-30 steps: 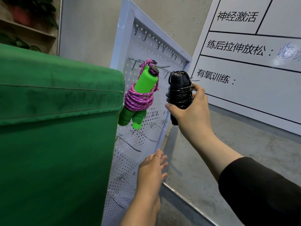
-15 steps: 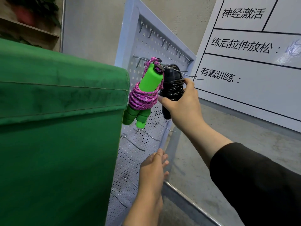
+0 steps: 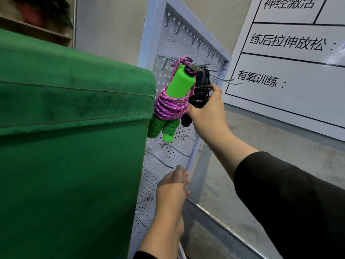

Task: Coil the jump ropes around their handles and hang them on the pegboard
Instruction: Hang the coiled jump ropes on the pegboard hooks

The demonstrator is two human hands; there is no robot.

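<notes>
This looks like a gym or training room. A whiteboard [image 3: 291, 68] lists workout stages, and a pegboard [image 3: 179, 43] holds jump ropes [image 3: 173, 101] beside a green padded block [image 3: 71, 137].

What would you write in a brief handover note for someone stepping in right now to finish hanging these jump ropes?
Right hand: grips the coiled black jump rope, held up against the pegboard at its upper hooks; whether its loop is on a hook cannot be told.
Left hand: open, holds nothing, low in front of the pegboard.
Done: the pink jump rope, coiled around its green handles, hangs from an upper hook, just left of the black one.
Left: confirm the black rope is hooked, then let go.
</notes>
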